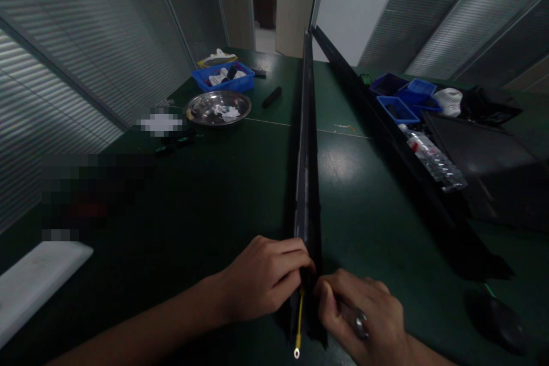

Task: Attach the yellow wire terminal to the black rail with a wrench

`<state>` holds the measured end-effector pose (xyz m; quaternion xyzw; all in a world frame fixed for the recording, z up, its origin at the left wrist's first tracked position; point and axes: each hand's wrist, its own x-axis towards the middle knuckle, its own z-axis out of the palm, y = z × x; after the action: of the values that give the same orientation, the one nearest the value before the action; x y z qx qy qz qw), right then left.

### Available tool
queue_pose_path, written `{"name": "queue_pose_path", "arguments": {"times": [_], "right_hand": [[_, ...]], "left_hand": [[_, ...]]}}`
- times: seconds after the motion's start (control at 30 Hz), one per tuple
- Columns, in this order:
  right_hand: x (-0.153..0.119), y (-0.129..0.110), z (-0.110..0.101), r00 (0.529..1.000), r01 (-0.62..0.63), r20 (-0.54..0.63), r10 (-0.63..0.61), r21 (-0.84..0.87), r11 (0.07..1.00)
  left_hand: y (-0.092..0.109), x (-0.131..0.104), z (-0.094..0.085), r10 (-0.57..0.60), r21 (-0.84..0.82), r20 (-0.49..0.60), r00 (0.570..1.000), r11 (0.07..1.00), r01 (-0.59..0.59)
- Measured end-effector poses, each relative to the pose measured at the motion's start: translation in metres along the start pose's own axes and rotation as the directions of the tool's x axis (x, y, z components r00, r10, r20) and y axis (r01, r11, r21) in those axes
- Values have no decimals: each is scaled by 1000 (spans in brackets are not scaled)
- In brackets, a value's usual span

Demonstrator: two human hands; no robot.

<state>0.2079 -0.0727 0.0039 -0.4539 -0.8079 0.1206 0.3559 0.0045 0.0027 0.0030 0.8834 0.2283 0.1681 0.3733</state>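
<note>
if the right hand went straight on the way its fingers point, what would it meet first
Most likely the long black strip that the left hand reaches over. Depth is unclear here, so the right hand may already be touching it.

An office-like assembly workshop, shown by the green bench [355, 200], blue parts bins [240, 84], long black profiles [305, 143] and blinds [55, 51].

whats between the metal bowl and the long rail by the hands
In the head view, a short black block lies there on the green table, and a thin pale line runs between the bowl and the rail.
</note>
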Motion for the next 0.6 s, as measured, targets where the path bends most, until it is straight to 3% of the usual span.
{"name": "queue_pose_path", "arguments": {"times": [0.3, 0.6], "right_hand": [[-1, 5, -1, 996, 77, 50, -79, 32, 996], [0, 10, -4, 991, 136, -34, -133, 124, 983]], "left_hand": [[0, 1, 0, -19, -22, 14, 1000, 1000, 19], [0, 0, 0, -8, -8, 3, 1000, 1000, 8]]}}
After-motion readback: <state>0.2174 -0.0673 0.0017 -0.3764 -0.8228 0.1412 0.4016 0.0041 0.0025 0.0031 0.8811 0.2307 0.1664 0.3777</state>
